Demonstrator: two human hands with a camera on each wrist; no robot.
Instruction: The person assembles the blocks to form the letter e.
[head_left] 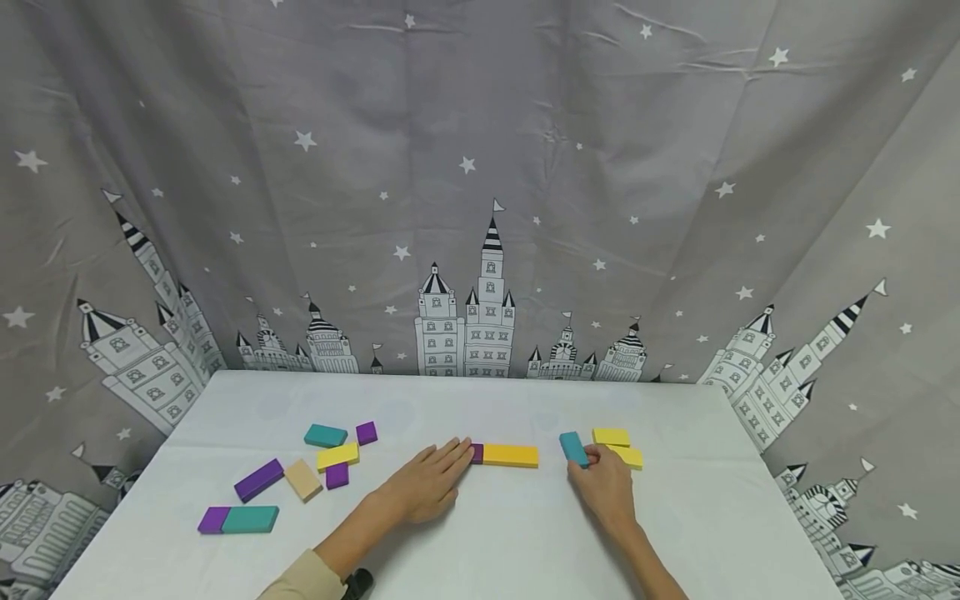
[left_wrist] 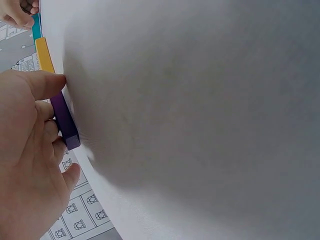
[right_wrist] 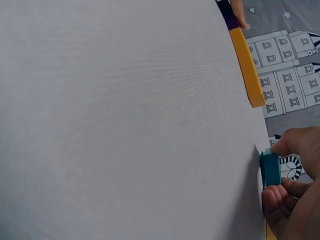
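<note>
A purple block (left_wrist: 65,120) lies on the white table, end to end with a longer yellow block (head_left: 510,455). My left hand (head_left: 431,483) holds the purple block, its thumb on the near side and fingers over and behind; in the head view most of the block is hidden beneath that hand. Farther right, my right hand (head_left: 606,492) pinches a teal block (right_wrist: 271,168) between thumb and fingers, near the table surface. Two yellow blocks (head_left: 611,437) lie just beyond and beside the right hand, one partly covered by it.
On the left of the table (head_left: 420,567) lie several loose blocks: a teal one (head_left: 326,435), a yellow one (head_left: 337,456), a tan one (head_left: 303,481) and purple ones (head_left: 258,481). A grey curtain (head_left: 480,100) with castle prints hangs behind the far edge.
</note>
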